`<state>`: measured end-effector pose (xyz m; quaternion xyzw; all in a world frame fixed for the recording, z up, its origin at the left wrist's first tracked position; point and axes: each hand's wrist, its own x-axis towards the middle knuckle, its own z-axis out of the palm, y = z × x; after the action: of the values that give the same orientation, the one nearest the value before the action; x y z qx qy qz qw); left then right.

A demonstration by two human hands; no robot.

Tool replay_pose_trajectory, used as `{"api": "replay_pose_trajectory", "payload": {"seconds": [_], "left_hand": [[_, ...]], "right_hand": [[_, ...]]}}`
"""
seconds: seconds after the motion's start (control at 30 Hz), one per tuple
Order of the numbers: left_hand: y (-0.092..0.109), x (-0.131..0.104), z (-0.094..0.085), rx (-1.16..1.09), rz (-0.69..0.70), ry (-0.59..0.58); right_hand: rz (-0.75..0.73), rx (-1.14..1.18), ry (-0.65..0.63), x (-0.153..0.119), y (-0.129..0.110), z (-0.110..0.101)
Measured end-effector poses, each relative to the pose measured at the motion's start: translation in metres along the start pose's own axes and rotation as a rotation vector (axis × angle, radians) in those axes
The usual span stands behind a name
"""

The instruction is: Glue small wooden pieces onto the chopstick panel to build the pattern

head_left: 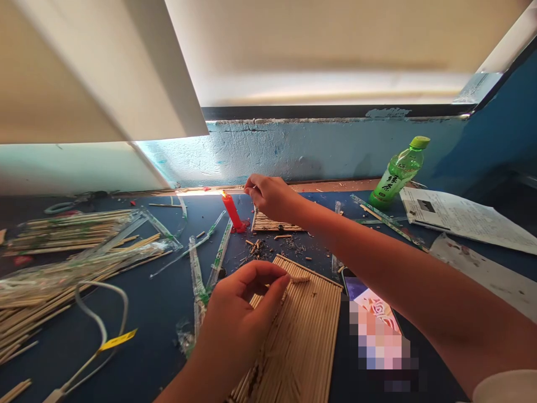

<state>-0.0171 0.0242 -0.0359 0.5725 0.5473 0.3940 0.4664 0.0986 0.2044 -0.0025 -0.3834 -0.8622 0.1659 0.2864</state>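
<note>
My left hand hovers low over a panel of thin wooden sticks laid side by side, thumb and forefinger pinched. Whatever is between those fingertips is hidden. A short, rope-like row of small wooden bits lies by the fingertips on the panel. Farther back, my right hand is closed in a pinch to the right of a lit red candle; I cannot make out anything in its fingers. Below that hand, a second stick panel is partly covered.
Dark burnt bits litter the blue tabletop. Bundled sticks and a white cable are on the left. To the right are a phone, a green tea bottle, printed paper and plastic wrappers.
</note>
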Motion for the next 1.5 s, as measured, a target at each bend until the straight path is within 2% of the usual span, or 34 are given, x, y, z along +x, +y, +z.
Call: {"api": "replay_pose_trajectory", "payload": {"seconds": [0.4, 0.57, 0.7, 0.8, 0.93, 1.03, 1.17, 1.33, 1.5], "left_hand": [[-0.001, 0.003, 0.003, 0.014, 0.003, -0.005], [0.000, 0.000, 0.001, 0.012, 0.005, 0.001], [0.000, 0.004, -0.002, 0.027, 0.012, 0.067], [-0.001, 0.007, -0.005, 0.071, 0.019, 0.121], [-0.002, 0.010, -0.005, 0.132, 0.053, 0.171], [-0.003, 0.013, -0.003, 0.169, 0.096, 0.206], [-0.007, 0.016, 0.000, 0.213, 0.143, 0.219], [-0.010, 0.015, 0.000, 0.222, 0.129, 0.210], [-0.013, 0.016, 0.001, 0.195, 0.145, 0.231]], "right_hand": [[0.011, 0.016, 0.001, -0.002, 0.002, -0.001], [0.078, 0.093, -0.002, -0.010, 0.004, -0.008], [0.193, 0.256, 0.009, -0.041, 0.011, -0.021], [0.292, 0.308, 0.005, -0.084, 0.020, -0.034], [0.460, 0.432, -0.065, -0.145, 0.027, -0.045], [0.541, 0.469, -0.078, -0.176, 0.027, -0.047], [0.505, 0.363, -0.104, -0.190, 0.019, -0.048], [0.466, 0.316, -0.114, -0.187, 0.007, -0.048], [0.429, 0.318, -0.176, -0.189, 0.003, -0.044]]}}
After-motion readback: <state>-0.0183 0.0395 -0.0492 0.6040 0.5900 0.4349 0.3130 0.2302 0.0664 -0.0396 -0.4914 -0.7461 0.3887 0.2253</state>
